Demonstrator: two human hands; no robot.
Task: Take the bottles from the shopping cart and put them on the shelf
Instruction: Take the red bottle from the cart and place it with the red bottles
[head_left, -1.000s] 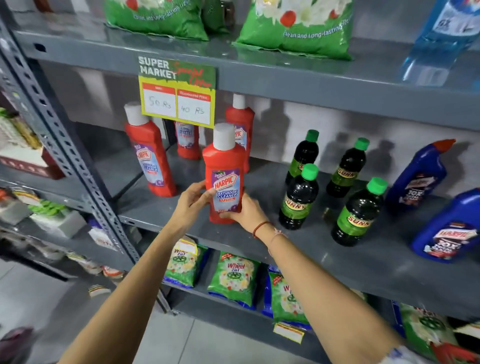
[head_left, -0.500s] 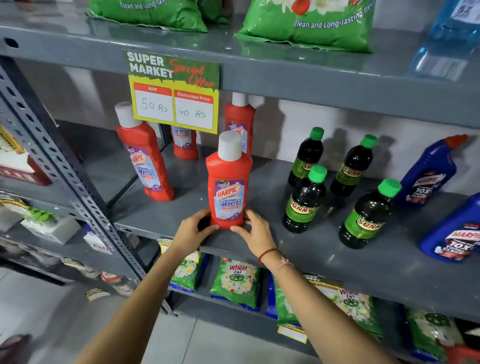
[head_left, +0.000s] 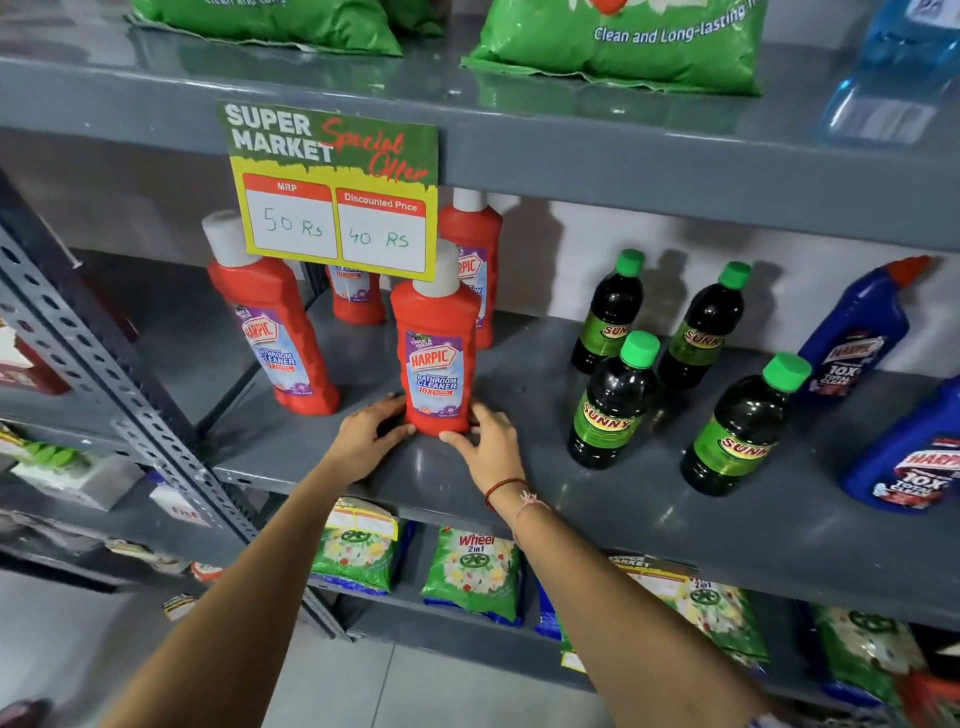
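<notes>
A red Harpic bathroom cleaner bottle (head_left: 435, 358) with a white cap stands upright on the grey middle shelf (head_left: 545, 483), near its front edge. My left hand (head_left: 366, 441) presses against the bottle's base from the left. From the right, the fingers of my right hand (head_left: 491, 449) touch the same base. Both hands rest low on the shelf board. Three more red bottles of the same kind stand behind and to the left, the nearest (head_left: 275, 338) leaning slightly. No shopping cart is in view.
Several dark Sunny bottles with green caps (head_left: 613, 400) stand to the right, then two blue Harpic bottles (head_left: 857, 332). A price sign (head_left: 332, 192) hangs from the upper shelf above the red bottles. Green detergent bags fill the shelves above and below. A perforated upright post (head_left: 104, 374) stands left.
The red bottle went from lifted in both hands down onto the shelf. My hands slid from its middle to its base and the view moved closer.
</notes>
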